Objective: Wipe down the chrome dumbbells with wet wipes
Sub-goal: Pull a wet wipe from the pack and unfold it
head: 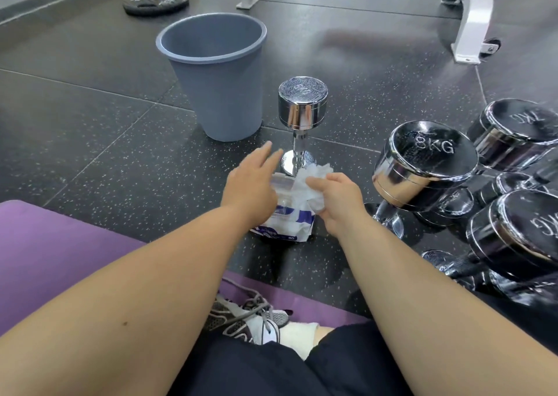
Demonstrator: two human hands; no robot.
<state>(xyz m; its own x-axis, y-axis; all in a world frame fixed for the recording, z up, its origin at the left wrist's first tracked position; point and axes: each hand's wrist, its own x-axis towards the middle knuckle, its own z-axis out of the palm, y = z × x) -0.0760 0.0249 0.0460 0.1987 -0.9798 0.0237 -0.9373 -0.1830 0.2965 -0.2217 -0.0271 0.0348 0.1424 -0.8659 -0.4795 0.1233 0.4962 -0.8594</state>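
Sits on a purple mat [60, 244] on the speckled gym floor [90, 142], one shoe [250, 317] tucked in close to the lap. Pinches a crumpled white wipe [311, 181] in the right hand [338, 202], fingers [324, 184] and thumb curled round it, just above the top of the pack [290, 226]. Reaches the left hand [250, 184] forward over the pack's left side, fingers straight and slightly apart, holding nothing; cannot tell whether the palm touches the pack. Has the pack lying flat on the floor between the two hands, white with blue print, its clear lid partly hidden under the left hand.

Faces a small dumbbell [302, 105], chrome, standing upright on one end just beyond the pack, lower head right behind the wipe. Has a grey-blue bin [217, 75] upright to the left of that dumbbell and a little behind it, near but apart. Has the big dumbbells [422, 166] heaped on the floor to the right, chrome, leaning on one another, one end face marked 8KG. Looks past these to a black weight plate [155, 1] flat on the floor at far left, and a white bench leg [474, 24] at far right.
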